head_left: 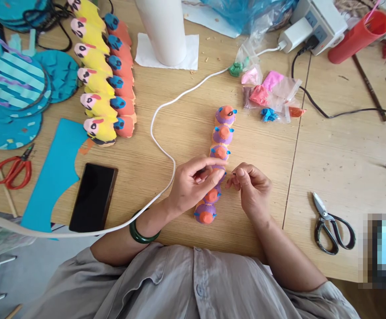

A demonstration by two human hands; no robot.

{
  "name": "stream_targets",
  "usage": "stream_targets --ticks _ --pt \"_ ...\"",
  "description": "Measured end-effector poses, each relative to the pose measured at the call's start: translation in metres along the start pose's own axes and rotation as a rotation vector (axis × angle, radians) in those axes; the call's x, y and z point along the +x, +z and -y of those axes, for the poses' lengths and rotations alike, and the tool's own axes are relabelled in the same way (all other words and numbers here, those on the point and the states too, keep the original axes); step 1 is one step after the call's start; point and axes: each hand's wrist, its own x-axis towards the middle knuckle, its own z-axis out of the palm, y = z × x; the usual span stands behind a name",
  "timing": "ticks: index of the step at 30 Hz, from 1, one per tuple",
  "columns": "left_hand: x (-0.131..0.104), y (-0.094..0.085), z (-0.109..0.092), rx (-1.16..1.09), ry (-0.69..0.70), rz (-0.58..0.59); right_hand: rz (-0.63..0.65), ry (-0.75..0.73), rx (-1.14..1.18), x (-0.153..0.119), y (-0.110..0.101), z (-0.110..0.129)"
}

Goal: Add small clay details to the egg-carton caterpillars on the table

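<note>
A row of purple-and-orange clay-covered bumps [224, 132] with small blue side pieces runs lengthwise in front of me. The farthest bump has a black mark on its orange knob. My left hand [198, 179] lies over the row's middle, index finger and thumb stretched out and apart around one bump, partly hiding it. Just to the right of the row, my right hand [251, 186] is closed in a pinch. Something tiny and dark shows at its fingertips, too small to name.
Yellow [95, 79] and orange-red [123, 79] bump rows stand at the left, near a phone [93, 197] and red-handled scissors [12, 173]. A white cable [156, 122] crosses the table. Clay packets [259, 95] lie beyond the row; black-handled scissors [332, 226] lie right.
</note>
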Motion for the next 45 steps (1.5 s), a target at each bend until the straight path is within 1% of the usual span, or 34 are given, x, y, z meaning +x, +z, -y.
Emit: stream_targets --ticks 2,5,10,14,18,21,26,31,36,45 --pt "0.0 0.002 -0.002 0.047 0.043 0.032 0.006 0.007 -0.005 0.0 0.0 0.001" --pt "0.0 0.005 -0.002 0.06 0.085 0.065 0.031 0.017 -0.028 -0.001 0.002 0.005" --pt "-0.003 0.007 0.0 0.044 0.149 0.049 0.075 0.008 -0.027 -0.002 0.003 0.008" --pt "-0.004 0.006 -0.001 0.053 0.108 0.017 0.094 0.013 0.02 -0.003 0.001 0.005" --pt "-0.004 0.006 -0.001 0.051 0.094 -0.012 0.102 0.041 -0.011 -0.002 0.002 0.009" --pt "-0.004 0.005 -0.002 0.035 0.063 -0.002 0.093 0.04 0.013 -0.001 0.004 0.011" --pt "-0.004 0.003 -0.002 0.029 -0.021 -0.016 0.061 0.047 0.059 -0.002 0.004 0.006" --pt "-0.004 0.003 -0.002 0.031 -0.016 0.005 0.058 0.056 0.045 -0.002 0.003 0.003" --pt "-0.003 0.004 -0.003 0.02 -0.012 0.009 0.051 0.04 0.089 -0.002 0.002 0.003" --pt "-0.004 0.006 0.002 0.025 0.028 0.048 0.075 0.079 0.039 0.0 0.004 0.007"
